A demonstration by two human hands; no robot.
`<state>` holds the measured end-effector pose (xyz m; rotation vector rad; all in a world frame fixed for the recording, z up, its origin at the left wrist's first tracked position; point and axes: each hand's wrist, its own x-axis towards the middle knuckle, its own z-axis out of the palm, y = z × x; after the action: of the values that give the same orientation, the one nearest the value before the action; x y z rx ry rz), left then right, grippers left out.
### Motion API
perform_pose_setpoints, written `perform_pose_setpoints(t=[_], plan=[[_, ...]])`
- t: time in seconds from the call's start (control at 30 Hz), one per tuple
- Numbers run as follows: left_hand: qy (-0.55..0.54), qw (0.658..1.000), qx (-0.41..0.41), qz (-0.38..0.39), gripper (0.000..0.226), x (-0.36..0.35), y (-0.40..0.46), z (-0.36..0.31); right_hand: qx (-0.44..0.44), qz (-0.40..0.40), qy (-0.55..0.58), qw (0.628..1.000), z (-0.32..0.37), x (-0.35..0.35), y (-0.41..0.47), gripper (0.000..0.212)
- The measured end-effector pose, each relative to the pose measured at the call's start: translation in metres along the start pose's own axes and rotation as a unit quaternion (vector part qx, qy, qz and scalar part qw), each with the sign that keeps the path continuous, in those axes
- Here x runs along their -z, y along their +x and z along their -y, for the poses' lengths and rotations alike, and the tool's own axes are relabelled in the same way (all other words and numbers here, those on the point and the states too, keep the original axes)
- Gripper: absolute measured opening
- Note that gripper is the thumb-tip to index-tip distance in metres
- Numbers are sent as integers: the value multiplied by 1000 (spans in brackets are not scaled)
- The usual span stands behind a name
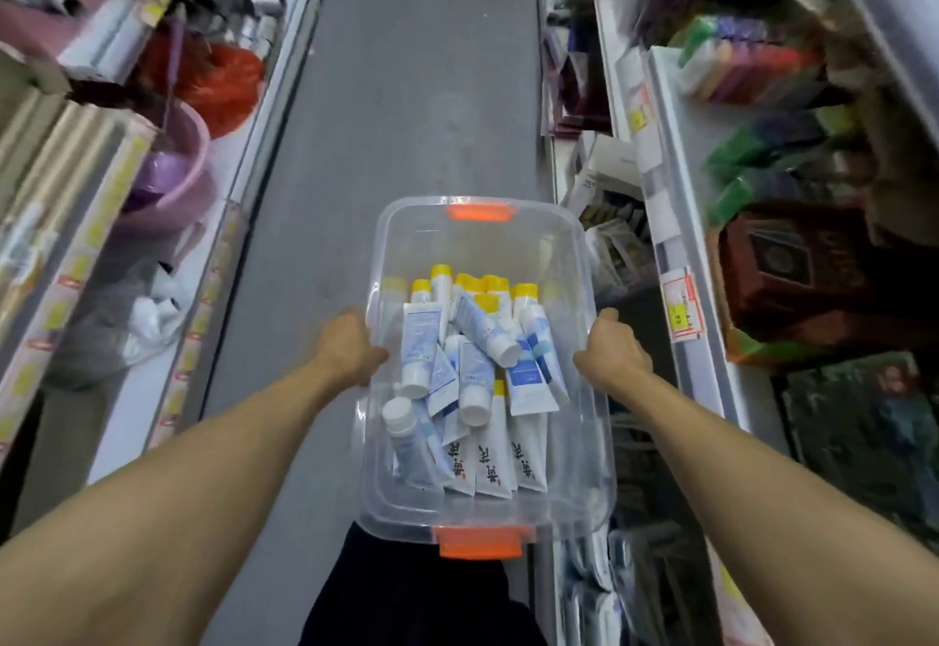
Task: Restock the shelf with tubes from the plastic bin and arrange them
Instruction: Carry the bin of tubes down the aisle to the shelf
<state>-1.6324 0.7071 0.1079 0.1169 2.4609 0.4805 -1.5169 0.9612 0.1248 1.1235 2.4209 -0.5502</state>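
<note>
I carry a clear plastic bin (pixel 584 259) with orange latches in front of me, above a grey aisle floor. My left hand (pixel 350 348) grips its left rim and my right hand (pixel 612 353) grips its right rim. Inside lies a loose pile of tubes (pixel 477 376): several white and blue ones with white caps, and several white ones with yellow caps and dark lettering. The shelf on the right (pixel 670 218) runs close beside the bin.
Shelves line both sides of the narrow aisle. The left one holds pink basins (pixel 173 173), a red fluffy item and wrapped rolls. The right one holds coloured sponges (pixel 737 61), dark boxes and price tags. The grey floor (pixel 406 86) stretches ahead. My dark clothing shows below the bin.
</note>
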Motion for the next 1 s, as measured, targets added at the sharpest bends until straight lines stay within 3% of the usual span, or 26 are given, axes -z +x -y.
perform_pose_setpoints(t=[0.37, 1.0], plan=[[32, 999, 35, 10, 38, -52, 82, 22, -24, 23, -24, 999, 2, -50, 61, 56], [46, 998, 48, 14, 36, -86, 110, 20, -28, 12, -33, 999, -9, -71, 88, 50]])
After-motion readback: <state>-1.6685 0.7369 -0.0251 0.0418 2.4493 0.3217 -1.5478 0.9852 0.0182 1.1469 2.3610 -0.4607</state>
